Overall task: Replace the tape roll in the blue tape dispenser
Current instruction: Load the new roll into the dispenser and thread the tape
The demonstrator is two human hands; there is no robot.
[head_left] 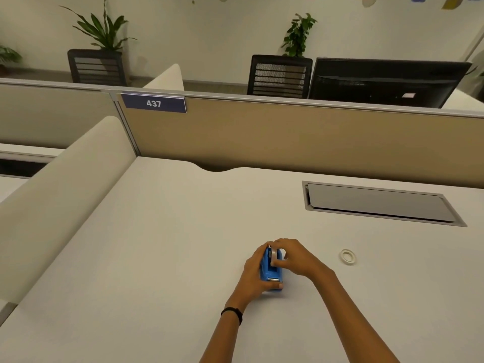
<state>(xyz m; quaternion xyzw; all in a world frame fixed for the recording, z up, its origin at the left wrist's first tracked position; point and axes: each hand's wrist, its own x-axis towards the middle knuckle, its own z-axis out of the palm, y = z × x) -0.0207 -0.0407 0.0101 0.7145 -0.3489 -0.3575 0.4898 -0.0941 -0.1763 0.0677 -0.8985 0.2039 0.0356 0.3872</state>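
Note:
The blue tape dispenser (272, 271) stands on the white desk (157, 258), its cutter end towards me. My left hand (255, 273) wraps around its left side and holds it. My right hand (293, 255) reaches over the top, its fingers closed on a tape roll (274, 255) that sits upright in the dispenser's cradle. A second, thin white tape roll (347, 257) lies flat on the desk to the right, apart from both hands.
A grey cable hatch (377, 203) is set into the desk at the back right. A tan partition (288, 132) with a sign reading 437 closes the far edge, and a white divider (65, 184) runs along the left.

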